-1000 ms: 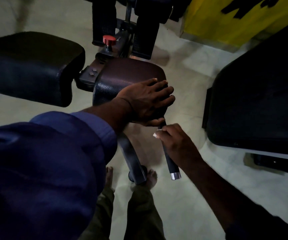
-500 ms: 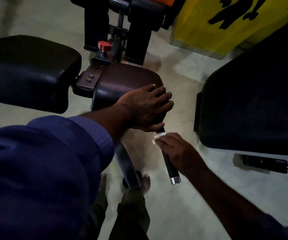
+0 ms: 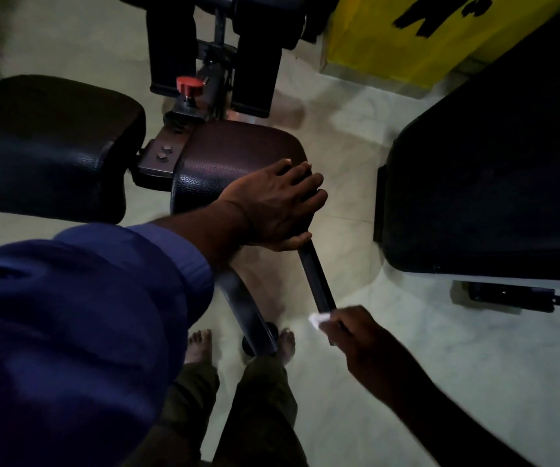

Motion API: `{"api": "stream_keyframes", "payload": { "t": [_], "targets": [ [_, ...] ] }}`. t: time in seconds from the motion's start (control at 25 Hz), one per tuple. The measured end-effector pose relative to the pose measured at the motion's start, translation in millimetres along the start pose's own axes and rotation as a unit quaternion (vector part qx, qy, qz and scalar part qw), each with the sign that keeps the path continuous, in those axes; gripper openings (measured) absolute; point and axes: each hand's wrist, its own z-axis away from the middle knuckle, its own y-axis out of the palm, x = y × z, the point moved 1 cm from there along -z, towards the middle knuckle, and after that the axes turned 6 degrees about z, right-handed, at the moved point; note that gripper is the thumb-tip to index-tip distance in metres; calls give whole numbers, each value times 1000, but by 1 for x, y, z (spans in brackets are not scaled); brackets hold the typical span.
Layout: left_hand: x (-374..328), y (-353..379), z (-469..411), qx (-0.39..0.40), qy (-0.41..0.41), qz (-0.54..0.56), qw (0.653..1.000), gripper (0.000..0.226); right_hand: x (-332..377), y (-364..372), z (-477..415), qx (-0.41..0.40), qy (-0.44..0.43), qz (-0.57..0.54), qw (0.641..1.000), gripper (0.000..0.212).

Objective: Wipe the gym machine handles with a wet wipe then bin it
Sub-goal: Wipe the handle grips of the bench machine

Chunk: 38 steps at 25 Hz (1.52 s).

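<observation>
Wet wipe point(image 3: 316, 320), white, crumpled, in right hand point(image 3: 356, 333) on dark handle point(image 3: 315, 276)

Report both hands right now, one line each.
Left hand: open, fingers spread flat on the brown seat pad.
Right hand: closed, gripping the wet wipe around the handle at its lower end.

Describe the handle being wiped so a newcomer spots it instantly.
Start at the brown seat pad where the left hand rests. A slim dark handle slants from under it to the right hand, gripping it through a white wipe; the thicker curved tube alongside is untouched.
</observation>
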Motion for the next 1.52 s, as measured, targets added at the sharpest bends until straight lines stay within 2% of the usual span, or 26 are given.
{"api": "stream_keyframes", "payload": {
  "t": [0.08, 0.2, 0.32, 0.48, 0.64, 0.72, 0.8, 0.88, 0.96, 1.04, 1.16, 1.28, 1.4, 1.52],
  "targets": [
    [0, 1, 0, 2, 2, -3, 1000, 76, -11, 9, -50, -23, -4, 9, 1000, 38],
    [1, 4, 1, -2, -1, -12, 1000, 77, -24, 15, -116, -51, 61, -5, 997, 36],
    [-1, 3, 0, 7, -1, -13, 1000, 76, -8, 15, -65, -70, 62, -24, 995, 34],
    [-2, -2, 0, 12, -4, -15, 1000, 75, 13, 11, 45, -27, 55, -87, 994, 43],
    [-4, -2, -1, 15, -8, -25, 1000, 75, -15, 22, 43, 12, -4, -74, 997, 41],
    [-5, -3, -3, 21, -13, -33, 999, 76, -29, 10, 45, -13, 3, -121, 993, 45],
    [-6, -3, -1, 38, -23, -29, 999, 77, -31, -1, 39, -111, 82, -189, 972, 35],
    [-6, -5, -3, 47, -33, -27, 998, 78, -27, 5, 9, -181, 127, -223, 949, 34],
    [-9, -9, -5, 55, -31, -26, 998, 78, -21, 23, -22, -163, 111, -248, 949, 44],
    [-10, -8, -6, 50, -31, -29, 998, 78, -31, 32, -45, -156, 93, -256, 949, 42],
    [-9, -5, -7, 54, -34, -36, 997, 79, -50, 31, -68, -188, 93, -269, 940, 40],
    [-10, -3, -5, 35, -29, -44, 998, 78, -54, 37, -104, -218, 178, -348, 894, 40],
    [-10, -2, -6, 48, -41, -41, 997, 81, -59, 50, -137, -194, 260, -449, 833, 31],
    [-13, -4, -5, 68, -44, -47, 996, 83, -56, 57, -117, -144, 287, -654, 686, 28]
  ]
}}
